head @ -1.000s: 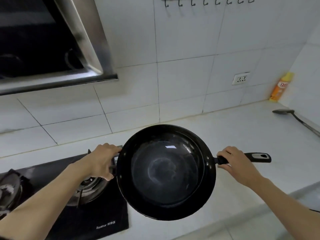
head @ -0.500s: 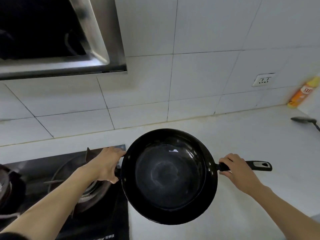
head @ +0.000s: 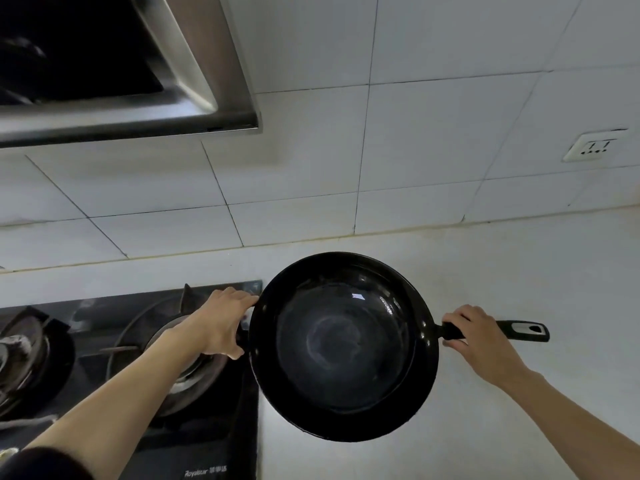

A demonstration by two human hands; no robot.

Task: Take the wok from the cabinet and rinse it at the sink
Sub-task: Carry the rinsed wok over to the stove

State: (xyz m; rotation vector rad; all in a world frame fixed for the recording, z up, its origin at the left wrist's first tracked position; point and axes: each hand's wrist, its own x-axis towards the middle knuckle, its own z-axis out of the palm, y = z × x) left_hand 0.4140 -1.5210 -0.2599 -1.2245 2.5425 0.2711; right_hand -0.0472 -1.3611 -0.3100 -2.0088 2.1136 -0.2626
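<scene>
A black wok [head: 343, 344] with a glossy, empty bowl hangs over the white counter, just right of the stove. My left hand [head: 221, 323] grips its small side handle on the left rim. My right hand [head: 481, 337] is closed around the long black handle [head: 519, 330], whose grey-tipped end sticks out to the right. The wok is held roughly level. No sink or cabinet is in view.
A black glass gas stove [head: 207, 427] with two burners lies at lower left, its right burner under my left forearm. A steel range hood [head: 194, 109] juts out at upper left. White tiled wall with a socket [head: 595, 147] rises behind the white counter [head: 519, 265].
The view has swung left: the orange bottle and the spoon at the right have left the frame, and more stove shows. Both hands keep the same hold on the wok.
</scene>
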